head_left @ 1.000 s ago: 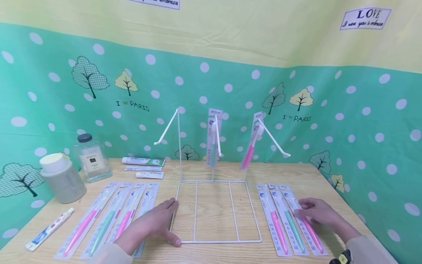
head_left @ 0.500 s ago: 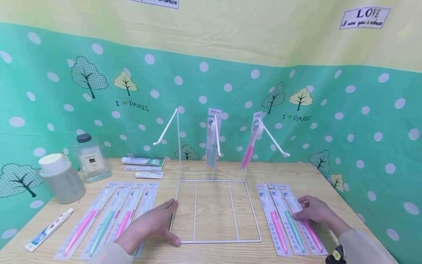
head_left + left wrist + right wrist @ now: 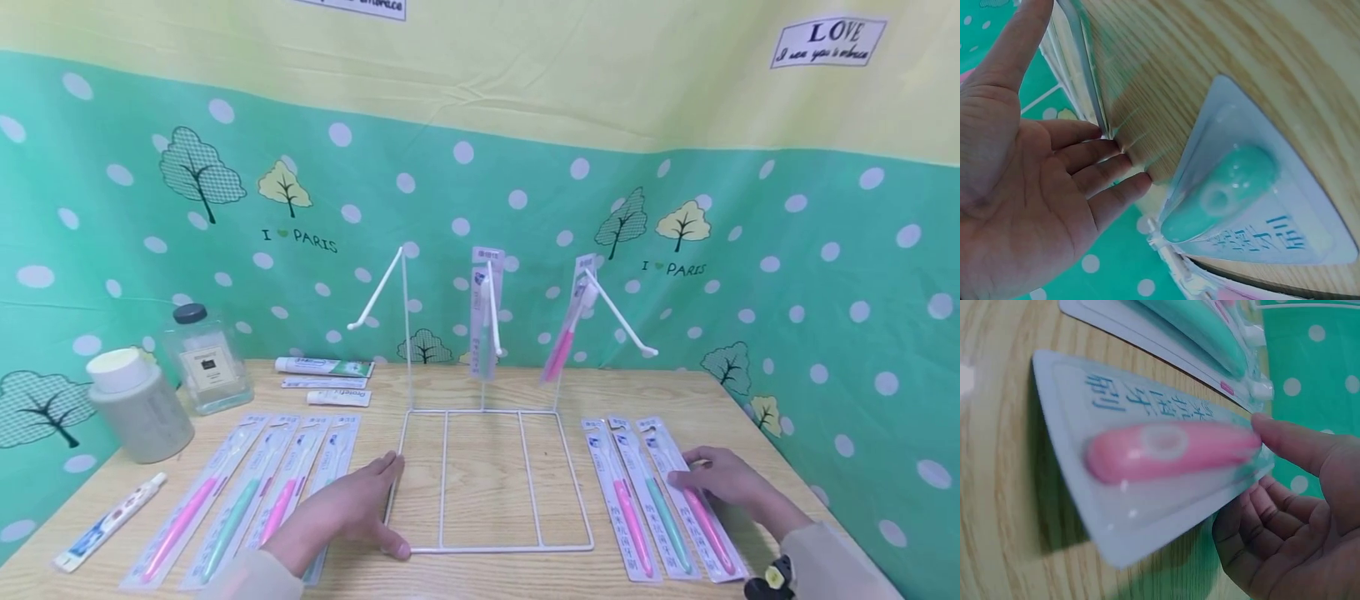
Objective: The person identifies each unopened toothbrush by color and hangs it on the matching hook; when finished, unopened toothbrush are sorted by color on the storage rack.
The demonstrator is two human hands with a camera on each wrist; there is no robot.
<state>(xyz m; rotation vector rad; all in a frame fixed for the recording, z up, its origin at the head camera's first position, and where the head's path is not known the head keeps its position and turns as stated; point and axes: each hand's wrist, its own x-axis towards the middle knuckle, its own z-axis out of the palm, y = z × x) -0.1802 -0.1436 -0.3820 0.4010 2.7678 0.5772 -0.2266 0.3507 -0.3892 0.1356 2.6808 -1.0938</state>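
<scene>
My right hand (image 3: 723, 479) pinches the outer edge of a packaged pink toothbrush (image 3: 708, 529), the rightmost in the right row. In the right wrist view the thumb presses on top of that pack and the other fingers curl at its edge, partly under it. The pack tilts a little off the table, with a shadow beside it. My left hand (image 3: 360, 508) rests at the left side of the white wire rack (image 3: 442, 483), fingers extended and thumb near its front corner. One green and one pink packaged toothbrush (image 3: 567, 333) hang on the rack's middle and right hooks; the left hook is bare.
Beside the held pack lie a packaged green toothbrush (image 3: 667, 517) and a pink one (image 3: 628, 517). Several packs lie left of the rack. Toothpaste tubes (image 3: 326, 367), a glass bottle (image 3: 210, 367), a grey jar (image 3: 142, 408) and another tube (image 3: 112, 521) stand or lie further left.
The right hand has closed on the edge of the rightmost pack, which has shifted slightly and tilted up. The left hand has stayed at the rack.
</scene>
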